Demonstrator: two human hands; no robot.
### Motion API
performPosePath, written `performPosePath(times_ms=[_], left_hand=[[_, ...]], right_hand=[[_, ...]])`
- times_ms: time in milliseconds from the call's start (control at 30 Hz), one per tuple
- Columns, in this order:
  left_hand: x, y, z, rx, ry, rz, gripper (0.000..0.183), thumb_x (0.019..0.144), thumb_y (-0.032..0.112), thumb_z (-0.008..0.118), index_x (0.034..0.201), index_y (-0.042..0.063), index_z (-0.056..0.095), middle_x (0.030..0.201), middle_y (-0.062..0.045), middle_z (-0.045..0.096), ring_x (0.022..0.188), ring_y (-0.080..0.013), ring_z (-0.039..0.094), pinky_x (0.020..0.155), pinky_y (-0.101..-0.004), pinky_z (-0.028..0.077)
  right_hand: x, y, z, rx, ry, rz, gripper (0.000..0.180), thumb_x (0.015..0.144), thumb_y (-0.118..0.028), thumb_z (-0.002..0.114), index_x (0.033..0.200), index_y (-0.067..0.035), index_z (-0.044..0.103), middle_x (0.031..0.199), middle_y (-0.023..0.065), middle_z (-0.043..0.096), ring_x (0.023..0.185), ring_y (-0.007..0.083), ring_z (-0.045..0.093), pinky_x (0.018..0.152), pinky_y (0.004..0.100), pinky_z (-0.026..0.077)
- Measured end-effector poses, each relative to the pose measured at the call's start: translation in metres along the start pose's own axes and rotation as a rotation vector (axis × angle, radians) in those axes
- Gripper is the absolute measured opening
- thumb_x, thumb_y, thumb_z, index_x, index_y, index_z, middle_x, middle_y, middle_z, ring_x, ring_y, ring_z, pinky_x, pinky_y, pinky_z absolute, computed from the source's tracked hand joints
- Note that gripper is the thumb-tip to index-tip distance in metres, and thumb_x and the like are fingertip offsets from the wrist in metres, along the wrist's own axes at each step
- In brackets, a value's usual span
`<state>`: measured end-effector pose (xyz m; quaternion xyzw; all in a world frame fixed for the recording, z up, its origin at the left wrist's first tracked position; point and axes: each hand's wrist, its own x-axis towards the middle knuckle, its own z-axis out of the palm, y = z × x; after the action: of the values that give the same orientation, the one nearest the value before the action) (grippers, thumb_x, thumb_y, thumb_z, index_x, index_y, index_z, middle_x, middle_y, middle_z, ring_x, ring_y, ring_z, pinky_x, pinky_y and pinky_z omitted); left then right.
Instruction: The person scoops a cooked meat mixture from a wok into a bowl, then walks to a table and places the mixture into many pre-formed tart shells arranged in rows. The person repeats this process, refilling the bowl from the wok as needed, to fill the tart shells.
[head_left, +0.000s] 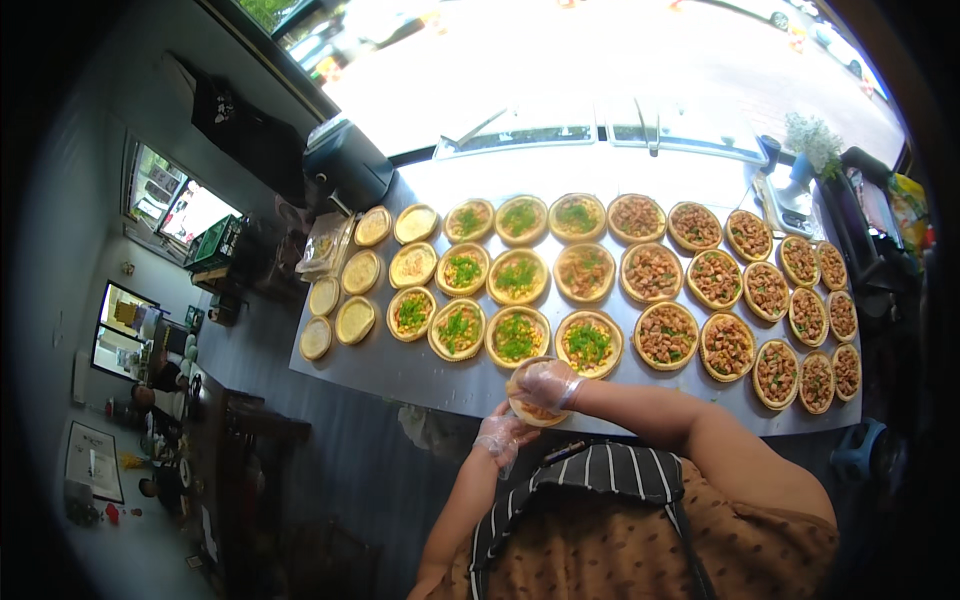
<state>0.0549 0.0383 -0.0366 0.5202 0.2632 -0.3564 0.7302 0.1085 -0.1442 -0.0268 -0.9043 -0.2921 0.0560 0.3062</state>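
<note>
My left hand, in a clear plastic glove, holds a round pastry shell from below at the table's front edge. My gloved right hand lies over the same shell and hides much of it; its fingers point down into it, and what they grip is hidden. Close behind stands a shell with corn and chopped greens. Left of it is another green-topped shell. Rows of shells with diced meat fill the right side. Plain pale shells stand at the left.
The steel table runs below a bright window. At its back left corner stands a dark air fryer-like appliance, with a clear plastic bag in front. A scale-like device and white flowers are at the back right. People sit far left.
</note>
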Motion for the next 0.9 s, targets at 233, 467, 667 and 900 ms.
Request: performPosePath(times_ms=[233,467,667,900], left_hand=[[-0.008,-0.003,-0.005,-0.059,0.037,0.052,0.058,0.085,0.001,0.056,0.140,0.007,0.039,0.121,-0.017,0.060,0.104,-0.0323,0.064,0.086,-0.0461,0.055],[-0.007,-0.006,-0.012,-0.124,0.026,0.049,0.070,0.078,-0.005,0.051,0.144,0.002,0.029,0.132,-0.026,0.050,0.105,-0.0433,0.063,0.078,-0.0417,0.059],[-0.019,-0.009,-0.017,-0.176,0.132,0.111,0.067,0.081,-0.002,0.056,0.143,-0.001,0.030,0.139,-0.028,0.041,0.106,-0.0422,0.062,0.080,-0.0422,0.058],[-0.032,-0.010,-0.026,-0.263,0.291,0.200,0.058,0.084,0.003,0.063,0.137,0.000,0.039,0.123,-0.020,0.055,0.099,-0.0355,0.064,0.080,-0.0415,0.057]], right_hand=[[0.001,0.003,0.017,-0.028,0.000,-0.018,0.032,0.085,-0.039,0.059,0.075,-0.011,0.072,0.070,0.0125,0.067,0.063,0.0317,0.065,0.057,0.0426,0.052],[0.004,-0.004,0.005,0.331,0.053,0.207,0.028,0.088,-0.033,0.059,0.081,-0.008,0.069,0.075,0.0169,0.068,0.071,0.0329,0.067,0.068,0.0414,0.054],[0.033,0.033,-0.037,1.367,0.184,0.776,0.039,0.091,-0.043,0.064,0.072,-0.009,0.062,0.059,0.0053,0.058,0.046,0.0163,0.049,0.043,0.0325,0.038],[0.075,0.152,-0.128,1.452,0.274,0.972,0.040,0.094,-0.045,0.060,0.074,-0.010,0.058,0.054,0.0042,0.051,0.041,0.0143,0.041,0.038,0.0293,0.030]])
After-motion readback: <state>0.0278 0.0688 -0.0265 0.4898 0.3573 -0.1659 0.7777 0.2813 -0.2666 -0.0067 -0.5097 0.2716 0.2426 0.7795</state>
